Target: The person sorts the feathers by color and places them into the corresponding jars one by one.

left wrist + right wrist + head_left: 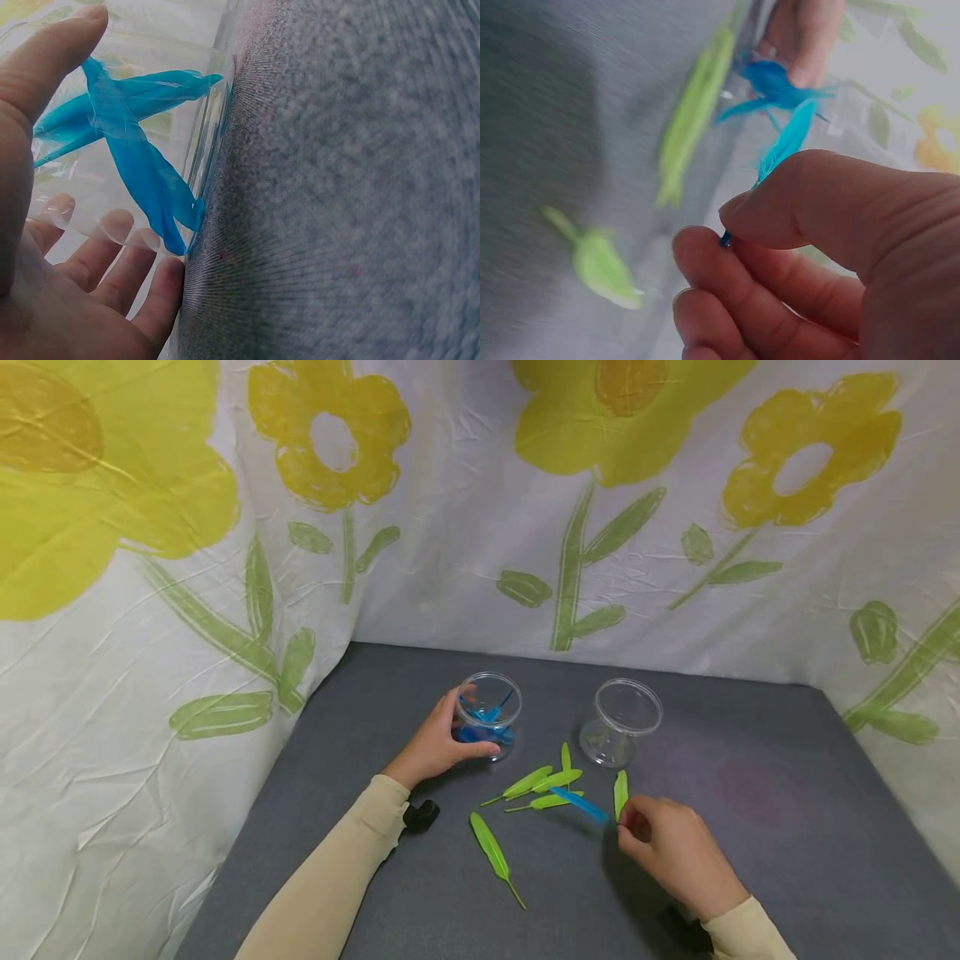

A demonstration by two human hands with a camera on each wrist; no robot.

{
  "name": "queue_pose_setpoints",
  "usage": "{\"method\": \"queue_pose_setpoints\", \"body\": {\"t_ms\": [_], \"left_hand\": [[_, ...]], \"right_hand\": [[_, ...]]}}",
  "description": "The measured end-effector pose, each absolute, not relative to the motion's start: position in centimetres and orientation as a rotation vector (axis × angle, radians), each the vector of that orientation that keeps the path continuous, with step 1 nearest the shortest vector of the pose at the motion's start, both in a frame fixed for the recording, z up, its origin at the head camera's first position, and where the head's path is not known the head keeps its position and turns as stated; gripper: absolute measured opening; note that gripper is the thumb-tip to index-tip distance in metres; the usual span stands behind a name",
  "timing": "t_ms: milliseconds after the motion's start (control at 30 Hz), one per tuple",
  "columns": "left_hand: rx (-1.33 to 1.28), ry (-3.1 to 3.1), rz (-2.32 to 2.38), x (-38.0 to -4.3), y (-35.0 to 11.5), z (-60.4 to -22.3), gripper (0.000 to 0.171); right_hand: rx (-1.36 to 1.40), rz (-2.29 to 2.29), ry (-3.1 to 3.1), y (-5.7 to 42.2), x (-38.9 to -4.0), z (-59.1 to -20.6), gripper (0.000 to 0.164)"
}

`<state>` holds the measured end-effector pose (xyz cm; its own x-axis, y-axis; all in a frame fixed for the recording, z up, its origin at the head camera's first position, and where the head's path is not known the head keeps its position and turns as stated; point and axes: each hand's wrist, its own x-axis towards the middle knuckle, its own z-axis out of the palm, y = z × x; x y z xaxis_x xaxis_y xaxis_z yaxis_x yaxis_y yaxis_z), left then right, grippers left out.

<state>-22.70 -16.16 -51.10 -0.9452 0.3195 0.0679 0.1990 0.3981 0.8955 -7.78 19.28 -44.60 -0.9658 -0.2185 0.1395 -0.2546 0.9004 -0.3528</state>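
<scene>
My left hand (438, 739) grips a clear plastic jar (489, 678) from its left side, with the thumb across the front. Several blue feathers (142, 150) lie crossed inside that jar, seen through its wall in the left wrist view. My right hand (675, 852) pinches another blue feather (787, 142) by its quill between thumb and forefinger, above the table. In the head view this feather (579, 803) points left, over loose green feathers (528, 783). A single green feather (621, 793) lies just beyond the right fingertips.
A second clear jar (628, 727), with no feathers visible inside, stands to the right of the held one. Nearer the front lies a separate green feather (490, 847). Dark grey cloth (787, 827) covers the table, and a flower-printed curtain (450, 568) hangs behind.
</scene>
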Motion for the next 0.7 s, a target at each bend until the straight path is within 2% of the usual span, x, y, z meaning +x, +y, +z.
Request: {"method": "queue_pose_setpoints", "body": {"t_ms": [300,700], "left_hand": [[0.459,2.524,1.594,-22.6,-16.5,-51.3,0.113],[0.473,2.539,1.576,-23.0,-16.3,-51.6,0.111]], "right_hand": [[0.541,0.554,-2.859,17.5,-10.8,-40.3,0.017],[0.763,0.433,-2.775,13.3,-17.0,-36.2,0.010]]}}
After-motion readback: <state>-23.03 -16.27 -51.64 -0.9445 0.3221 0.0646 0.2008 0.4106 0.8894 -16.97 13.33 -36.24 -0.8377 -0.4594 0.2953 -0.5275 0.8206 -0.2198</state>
